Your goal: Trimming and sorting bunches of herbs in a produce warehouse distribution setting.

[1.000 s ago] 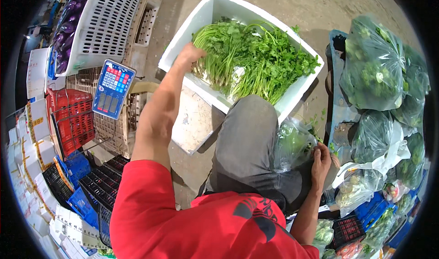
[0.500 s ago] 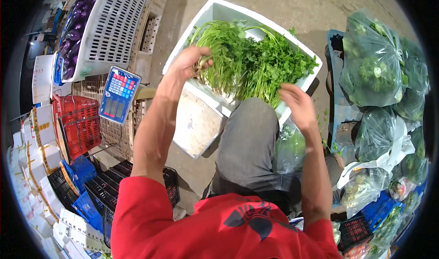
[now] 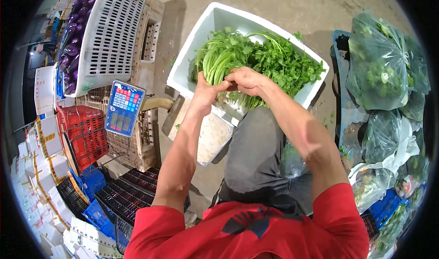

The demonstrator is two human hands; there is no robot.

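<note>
Both hands met over a white foam box [image 3: 208, 35] at far centre: left hand [image 3: 206, 91] and right hand [image 3: 247, 80] had fingers clamped on a coriander bunch [image 3: 219, 58], gathering its stems together above the loose greens.

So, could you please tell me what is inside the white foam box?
The white foam box holds leafy green herbs. The left hand and right hand grip a bunch by its stems. The box's bottom is covered.

Both bare forearms stretch forward from red sleeves and meet. The left hand [image 3: 204, 91] is closed, thumb toward the right hand [image 3: 247, 80], whose fingers [image 3: 231, 78] curl inward, knuckles up, touching the left thumb.
</note>
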